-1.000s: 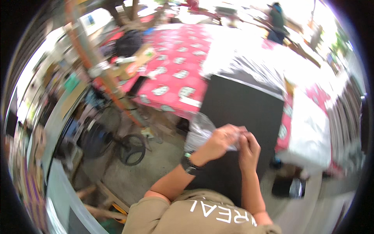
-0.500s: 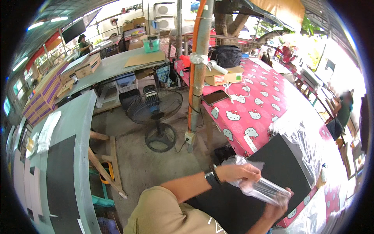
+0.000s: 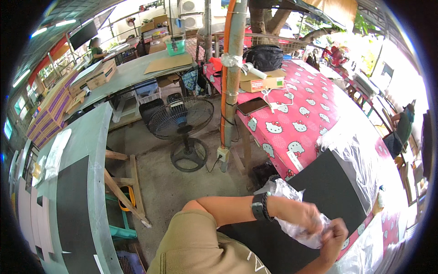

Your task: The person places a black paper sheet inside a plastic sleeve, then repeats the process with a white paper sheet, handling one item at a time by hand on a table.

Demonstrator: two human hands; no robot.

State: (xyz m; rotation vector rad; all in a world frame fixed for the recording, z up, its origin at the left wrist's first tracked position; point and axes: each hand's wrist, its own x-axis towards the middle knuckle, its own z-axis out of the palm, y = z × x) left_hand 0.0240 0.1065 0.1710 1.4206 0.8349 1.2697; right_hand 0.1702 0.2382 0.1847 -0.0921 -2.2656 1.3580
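The left hand (image 3: 306,218) and right hand (image 3: 335,234) grip plastic (image 3: 287,191) over a black sheet (image 3: 338,183), where light, even tension should prevent tearing

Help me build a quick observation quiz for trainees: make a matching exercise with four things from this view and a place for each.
Things:
1. Clear plastic
2. Black board
3. Standing fan
4. Backpack

Places:
A. On the grey floor, left of the pole
B. Flat beneath the hands
C. On the pink tablecloth, behind the cardboard box
D. Between the left hand and the right hand

Right pairs: 1-D, 2-B, 3-A, 4-C
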